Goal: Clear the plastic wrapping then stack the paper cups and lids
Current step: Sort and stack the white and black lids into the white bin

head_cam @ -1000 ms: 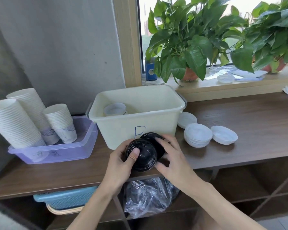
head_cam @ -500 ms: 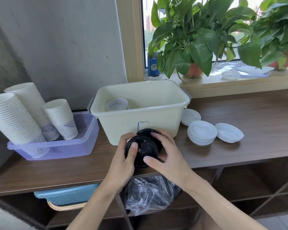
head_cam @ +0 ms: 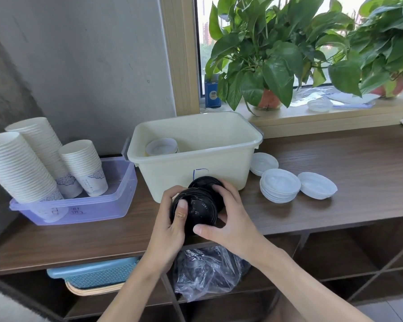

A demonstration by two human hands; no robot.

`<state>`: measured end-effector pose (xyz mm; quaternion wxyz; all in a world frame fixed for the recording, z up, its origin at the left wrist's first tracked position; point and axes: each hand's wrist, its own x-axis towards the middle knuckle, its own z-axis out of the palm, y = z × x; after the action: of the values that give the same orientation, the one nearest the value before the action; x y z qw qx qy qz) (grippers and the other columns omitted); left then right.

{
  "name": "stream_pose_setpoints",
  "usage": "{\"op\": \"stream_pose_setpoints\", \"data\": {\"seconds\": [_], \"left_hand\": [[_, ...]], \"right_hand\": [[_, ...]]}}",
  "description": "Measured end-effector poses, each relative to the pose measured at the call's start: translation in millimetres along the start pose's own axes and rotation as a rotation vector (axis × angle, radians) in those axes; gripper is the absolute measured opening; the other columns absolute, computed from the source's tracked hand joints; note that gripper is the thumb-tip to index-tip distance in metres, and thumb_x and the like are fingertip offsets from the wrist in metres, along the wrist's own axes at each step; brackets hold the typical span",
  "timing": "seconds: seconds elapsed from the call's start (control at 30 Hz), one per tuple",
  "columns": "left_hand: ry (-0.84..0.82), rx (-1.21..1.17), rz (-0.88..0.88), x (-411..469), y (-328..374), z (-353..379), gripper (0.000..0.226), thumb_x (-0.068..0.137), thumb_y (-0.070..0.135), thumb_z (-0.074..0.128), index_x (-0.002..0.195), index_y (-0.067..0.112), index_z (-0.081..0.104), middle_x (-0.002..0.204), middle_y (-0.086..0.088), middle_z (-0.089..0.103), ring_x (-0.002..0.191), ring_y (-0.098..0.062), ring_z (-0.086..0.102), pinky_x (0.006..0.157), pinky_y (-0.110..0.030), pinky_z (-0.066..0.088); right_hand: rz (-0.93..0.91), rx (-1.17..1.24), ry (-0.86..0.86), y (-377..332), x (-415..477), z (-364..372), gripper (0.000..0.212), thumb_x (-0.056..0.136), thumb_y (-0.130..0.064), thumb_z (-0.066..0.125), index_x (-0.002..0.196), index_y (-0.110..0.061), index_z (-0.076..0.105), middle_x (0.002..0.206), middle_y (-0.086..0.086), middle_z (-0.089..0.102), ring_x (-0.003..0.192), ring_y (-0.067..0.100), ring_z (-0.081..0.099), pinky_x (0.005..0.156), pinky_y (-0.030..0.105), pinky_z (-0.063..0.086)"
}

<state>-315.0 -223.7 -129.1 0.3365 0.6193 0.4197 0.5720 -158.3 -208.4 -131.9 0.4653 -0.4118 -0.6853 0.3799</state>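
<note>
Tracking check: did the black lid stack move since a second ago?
Yes: black lid stack edged slightly left against the blue mark on the cream bin.

Black lids [head_cam: 199, 205], cream bin [head_cam: 196, 159], purple tray [head_cam: 79, 205], blue-patterned white cups [head_cam: 84, 168].

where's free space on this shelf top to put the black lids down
Widest bare patch: the wooden shelf top right of the white lid stacks, back to the window sill. A narrower strip runs along the front edge before the purple bin. Crowded: between the cream bin and those stacks, and where the left hand and right hand hold the black lids.
</note>
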Motion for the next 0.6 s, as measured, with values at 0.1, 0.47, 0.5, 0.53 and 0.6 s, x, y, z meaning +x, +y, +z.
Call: {"op": "stream_pose_setpoints", "data": {"seconds": [0.1,0.47,0.5,0.53,0.6], "left_hand": [[0.029,-0.001,-0.009,1.4,-0.2,-0.3,0.019,0.101,0.027,0.039,0.116,0.030,0.051,0.107,0.022,0.061,0.106,0.004,0.056,0.089,-0.008,0.040],[0.055,0.103,0.027,2.1,-4.1,6.2,0.015,0.103,0.028,0.038,0.115,0.031,0.047,0.103,0.031,0.059,0.102,0.007,0.056,0.087,-0.006,0.039],[0.054,0.107,0.033,2.1,-4.5,6.4,0.016,0.102,0.028,0.037,0.115,0.031,0.046,0.103,0.031,0.058,0.102,0.007,0.055,0.087,-0.006,0.039],[0.053,0.113,0.039,2.0,-4.7,6.6,0.015,0.102,0.029,0.038,0.115,0.032,0.045,0.104,0.031,0.058,0.101,0.006,0.056,0.087,-0.006,0.040],[0.046,0.125,0.046,1.3,-3.1,8.2,0.015,0.102,0.032,0.038,0.116,0.032,0.043,0.103,0.031,0.058,0.099,0.004,0.056,0.085,-0.008,0.040]], "right_hand": [[-0.031,0.032,-0.063,-4.5,-0.5,-2.5,0.081,0.063,-0.035,0.085,0.130,-0.042,0.042,0.145,-0.027,0.028,0.140,0.001,0.028,0.112,0.040,0.037],[0.000,0.050,-0.036,-1.1,-5.1,-1.5,0.064,0.077,-0.019,0.078,0.130,-0.034,0.044,0.134,-0.010,0.050,0.127,0.008,0.048,0.103,0.027,0.046],[0.003,0.060,-0.036,-1.8,-5.9,-1.2,0.063,0.079,-0.018,0.076,0.130,-0.034,0.044,0.133,-0.011,0.051,0.125,0.008,0.050,0.100,0.025,0.047],[0.005,0.071,-0.028,-2.5,-6.7,-0.9,0.060,0.081,-0.015,0.074,0.129,-0.035,0.044,0.130,-0.011,0.052,0.123,0.008,0.052,0.098,0.023,0.048],[0.006,0.098,-0.012,-3.5,-7.7,-0.6,0.056,0.086,-0.008,0.067,0.128,-0.036,0.043,0.128,-0.011,0.055,0.119,0.006,0.054,0.093,0.020,0.049]]}}
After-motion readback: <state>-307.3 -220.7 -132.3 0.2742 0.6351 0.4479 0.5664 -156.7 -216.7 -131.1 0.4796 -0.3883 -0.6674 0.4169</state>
